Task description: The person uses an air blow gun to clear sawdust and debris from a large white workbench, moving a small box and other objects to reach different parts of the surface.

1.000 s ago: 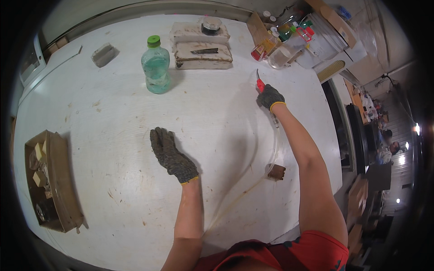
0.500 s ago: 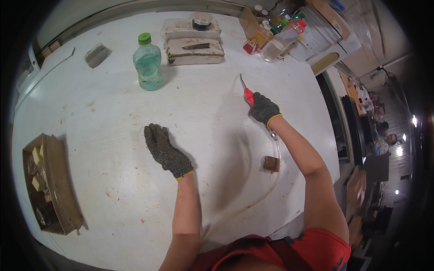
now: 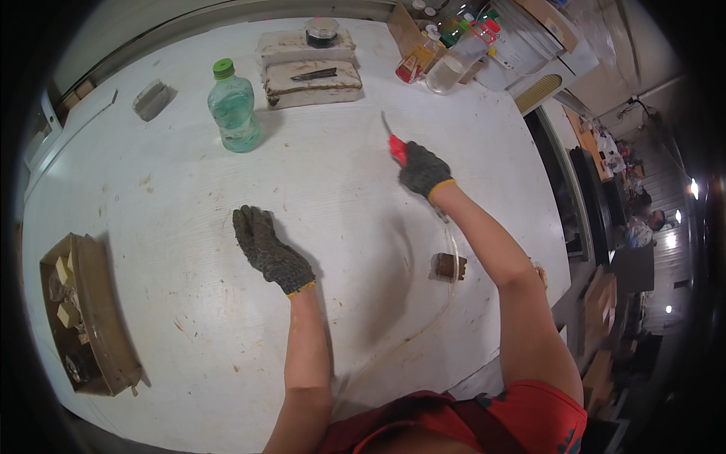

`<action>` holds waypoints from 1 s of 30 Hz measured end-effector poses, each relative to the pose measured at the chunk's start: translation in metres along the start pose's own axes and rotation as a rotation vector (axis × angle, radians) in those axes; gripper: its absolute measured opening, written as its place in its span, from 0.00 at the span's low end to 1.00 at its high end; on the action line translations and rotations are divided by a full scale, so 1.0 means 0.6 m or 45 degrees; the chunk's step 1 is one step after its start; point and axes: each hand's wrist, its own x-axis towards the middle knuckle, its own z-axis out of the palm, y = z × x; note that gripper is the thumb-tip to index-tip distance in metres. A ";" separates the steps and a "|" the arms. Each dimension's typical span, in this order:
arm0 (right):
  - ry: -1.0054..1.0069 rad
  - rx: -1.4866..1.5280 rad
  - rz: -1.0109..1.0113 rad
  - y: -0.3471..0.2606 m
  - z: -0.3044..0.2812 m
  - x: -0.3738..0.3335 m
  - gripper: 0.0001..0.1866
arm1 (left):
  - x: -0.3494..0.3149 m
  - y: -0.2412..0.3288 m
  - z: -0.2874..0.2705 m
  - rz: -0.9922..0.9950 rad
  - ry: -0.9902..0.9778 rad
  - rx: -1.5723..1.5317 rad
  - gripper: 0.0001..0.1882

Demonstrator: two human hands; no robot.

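Note:
Dark grey knitted gloves with yellow cuffs cover both hands. My right hand [image 3: 425, 170] is closed around a red air blow gun [image 3: 397, 149], whose thin bent metal nozzle points away from me. A clear hose [image 3: 446, 303] runs from beneath that hand back toward my body. My left hand [image 3: 266, 246] is spread flat, palm down, over the white table [image 3: 189, 280], with nothing in it. Between my right forearm and the hose's curve lies a small brown notched block [image 3: 449, 266]. Beyond my left hand stands a green-capped bottle [image 3: 234, 110] of greenish liquid.
At the left is a cardboard box [image 3: 106, 325] holding pale yellow blocks. Two whitish slabs [image 3: 314, 87] at the back carry a dark strip and a round jar [image 3: 321, 33]. Several bottles [image 3: 454, 68] crowd the far right corner. A grey block [image 3: 153, 100] lies far left. Another person [image 3: 643, 227] shows in the background.
My right hand has shifted a little left with the blow gun. The whole view has turned slightly, so the things on the table appear further left. My left hand stays flat.

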 end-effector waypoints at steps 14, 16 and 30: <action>-0.014 -0.072 0.506 0.231 -0.046 0.048 0.23 | -0.001 -0.039 -0.014 0.259 -0.249 0.450 0.24; -0.056 -0.050 0.501 0.266 -0.051 0.067 0.19 | 0.000 -0.043 -0.013 0.289 -0.301 0.496 0.23; -0.084 0.159 0.200 0.503 -0.089 0.034 0.23 | -0.438 0.045 -0.104 0.692 -1.503 2.457 0.27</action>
